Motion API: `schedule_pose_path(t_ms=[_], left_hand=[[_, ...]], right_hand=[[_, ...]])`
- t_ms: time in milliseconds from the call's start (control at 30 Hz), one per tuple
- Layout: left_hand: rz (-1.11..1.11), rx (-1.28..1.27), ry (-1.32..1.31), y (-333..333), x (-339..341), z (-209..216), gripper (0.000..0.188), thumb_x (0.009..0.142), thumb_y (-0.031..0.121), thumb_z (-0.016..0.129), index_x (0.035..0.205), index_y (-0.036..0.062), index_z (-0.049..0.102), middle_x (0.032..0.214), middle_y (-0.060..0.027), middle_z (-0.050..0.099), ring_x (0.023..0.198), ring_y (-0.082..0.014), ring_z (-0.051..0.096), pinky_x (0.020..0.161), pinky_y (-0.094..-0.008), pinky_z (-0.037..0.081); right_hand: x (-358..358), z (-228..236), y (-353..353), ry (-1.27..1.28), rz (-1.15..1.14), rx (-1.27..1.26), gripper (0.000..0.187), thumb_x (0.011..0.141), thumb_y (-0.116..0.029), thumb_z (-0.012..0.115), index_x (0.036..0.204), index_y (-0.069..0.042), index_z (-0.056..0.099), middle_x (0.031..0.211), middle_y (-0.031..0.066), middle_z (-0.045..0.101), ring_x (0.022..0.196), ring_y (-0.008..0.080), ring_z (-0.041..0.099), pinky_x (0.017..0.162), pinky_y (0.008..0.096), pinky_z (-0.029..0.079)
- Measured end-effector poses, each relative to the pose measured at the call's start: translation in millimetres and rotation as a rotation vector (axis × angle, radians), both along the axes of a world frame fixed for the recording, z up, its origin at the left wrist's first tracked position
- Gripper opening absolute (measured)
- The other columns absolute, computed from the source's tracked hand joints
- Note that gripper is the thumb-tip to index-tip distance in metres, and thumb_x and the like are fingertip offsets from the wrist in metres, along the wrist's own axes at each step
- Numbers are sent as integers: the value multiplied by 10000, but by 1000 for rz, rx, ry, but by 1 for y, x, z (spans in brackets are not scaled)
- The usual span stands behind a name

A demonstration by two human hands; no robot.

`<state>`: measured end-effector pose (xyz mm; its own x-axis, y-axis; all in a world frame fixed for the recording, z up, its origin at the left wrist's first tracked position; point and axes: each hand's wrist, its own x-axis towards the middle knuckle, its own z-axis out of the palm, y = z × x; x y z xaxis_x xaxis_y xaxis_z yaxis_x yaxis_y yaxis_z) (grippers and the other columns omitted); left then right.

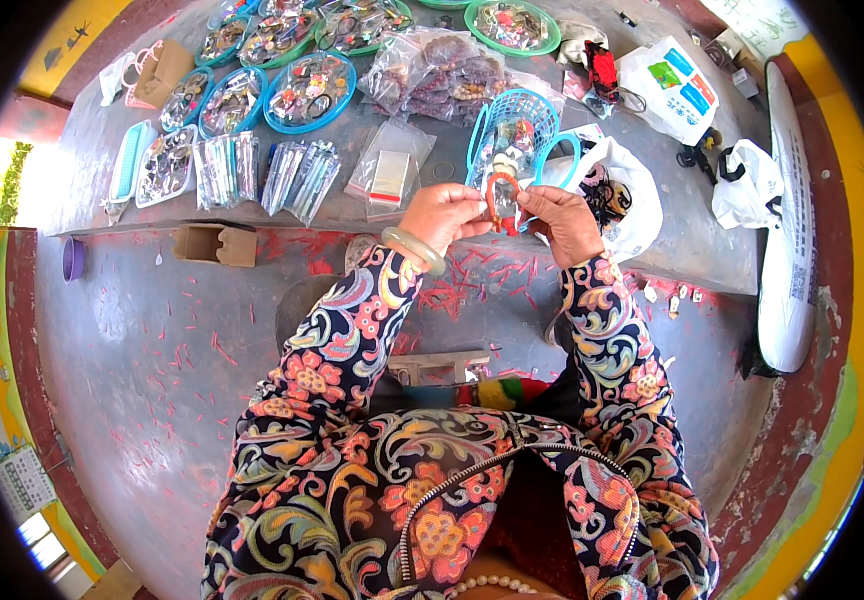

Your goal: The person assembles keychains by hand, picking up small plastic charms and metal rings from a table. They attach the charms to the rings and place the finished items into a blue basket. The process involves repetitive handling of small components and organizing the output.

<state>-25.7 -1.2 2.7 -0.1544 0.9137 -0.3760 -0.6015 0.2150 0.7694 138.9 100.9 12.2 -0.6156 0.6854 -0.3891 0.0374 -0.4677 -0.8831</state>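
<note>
My left hand [442, 218] and my right hand [564, 220] are raised in front of me at the near edge of the raised grey surface. Between them they hold a reddish-brown, bracelet-like loop [493, 190], fingers pinched at its two sides. Something clear, perhaps thin plastic, shows by the loop, but I cannot make it out for certain. Just beyond my hands lies a light-blue plastic basket [550, 108] with small mixed items inside. Beside my right hand, a white plastic bag [644, 212] gapes around dark, patterned items.
Clear bags of beaded pieces [432, 75] lie at the back. Round trays of trinkets [309, 92] and packs of pens [300, 180] sit to the left. A cardboard box [214, 245] stands on the lower floor, where red scraps [442, 295] are scattered. White bags [747, 185] lie right.
</note>
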Motion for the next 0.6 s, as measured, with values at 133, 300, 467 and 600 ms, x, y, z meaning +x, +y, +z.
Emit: schedule_pose_path(t_ms=[133,300,467,600], left_hand=[[33,-13,12,1,0,0,151,832,54,535,931,-56,564,888,-108,597,795,-168,606,695,-265,527],[-1,-53,148,0,0,3,137,841,85,540,923,-19,577,876,-85,607,803,-158,606,684,-263,524],[47,-31,282,1,3,6,136,846,99,532,915,-11,573,833,-66,600,739,-126,601,622,-237,521],[115,-3,336,2,2,4,130,854,103,518,913,-5,560,796,-49,583,679,-103,584,591,-229,518]], right_hand=[[0,1,0,-15,1,11,180,784,-215,644,844,-46,639,680,-2,597,620,72,531,546,189,373],[-2,2,-2,-6,-7,20,194,801,-237,625,848,-49,627,703,2,601,629,74,538,536,189,383],[-2,1,0,-64,4,-7,178,802,-217,625,843,-44,620,710,13,607,626,81,552,521,187,398],[-1,1,0,-130,85,-37,163,799,-204,626,844,-47,620,701,14,608,630,83,563,518,186,396]])
